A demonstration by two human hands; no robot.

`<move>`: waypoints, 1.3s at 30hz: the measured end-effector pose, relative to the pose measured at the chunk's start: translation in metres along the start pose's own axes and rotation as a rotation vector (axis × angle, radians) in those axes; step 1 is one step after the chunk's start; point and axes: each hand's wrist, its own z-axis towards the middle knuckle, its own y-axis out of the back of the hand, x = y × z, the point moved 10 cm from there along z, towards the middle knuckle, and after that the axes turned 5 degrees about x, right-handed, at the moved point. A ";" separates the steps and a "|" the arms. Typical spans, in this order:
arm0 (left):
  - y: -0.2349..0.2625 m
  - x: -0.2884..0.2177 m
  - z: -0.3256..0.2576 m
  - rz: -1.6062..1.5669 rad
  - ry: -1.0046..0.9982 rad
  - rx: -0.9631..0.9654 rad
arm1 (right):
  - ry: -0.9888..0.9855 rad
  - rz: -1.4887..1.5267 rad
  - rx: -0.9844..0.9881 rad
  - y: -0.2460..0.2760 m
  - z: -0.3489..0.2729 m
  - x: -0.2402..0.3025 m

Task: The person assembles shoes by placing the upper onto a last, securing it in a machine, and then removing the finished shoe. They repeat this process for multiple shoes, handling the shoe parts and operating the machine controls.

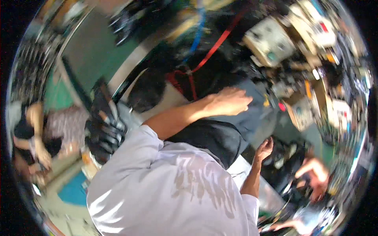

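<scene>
My left hand (pixel 231 101) reaches across above my dark trousers (pixel 220 137), palm down with the fingers curled in. Whatever lies under those fingers, if anything, is hidden. Off to the right, my right hand (pixel 265 148) is raised away from my body beside dark piled things (pixel 281 161). Its fingers look bent, but blur hides whether they hold anything. A red strap (pixel 216 46) and a blue strap (pixel 198 29) hang beyond my left hand over a dark area.
Cream box-like units (pixel 269 41) and cluttered shelves stand at the far right. Another person (pixel 35 133) is at the left edge, near a blue mat (pixel 74 190). More people (pixel 315 175) show at lower right. Black items (pixel 104 129) sit close to my left shoulder.
</scene>
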 end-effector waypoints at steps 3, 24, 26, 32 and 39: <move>-0.085 -0.052 0.061 0.008 -0.279 0.154 | -0.429 0.037 -0.098 0.069 -0.081 -0.113; -0.191 -0.115 0.080 -0.173 -0.615 0.106 | -2.325 -1.002 -0.230 -0.118 -0.612 -0.088; -0.196 -0.112 0.083 -0.175 -0.593 0.123 | -2.368 -1.142 -0.434 -0.102 -0.616 -0.080; -0.194 -0.102 0.088 -0.160 -0.572 0.093 | -2.361 -1.027 -0.448 -0.086 -0.561 -0.063; -0.203 -0.131 0.085 0.108 -0.578 0.190 | -2.366 -0.913 -0.391 -0.089 -0.570 -0.055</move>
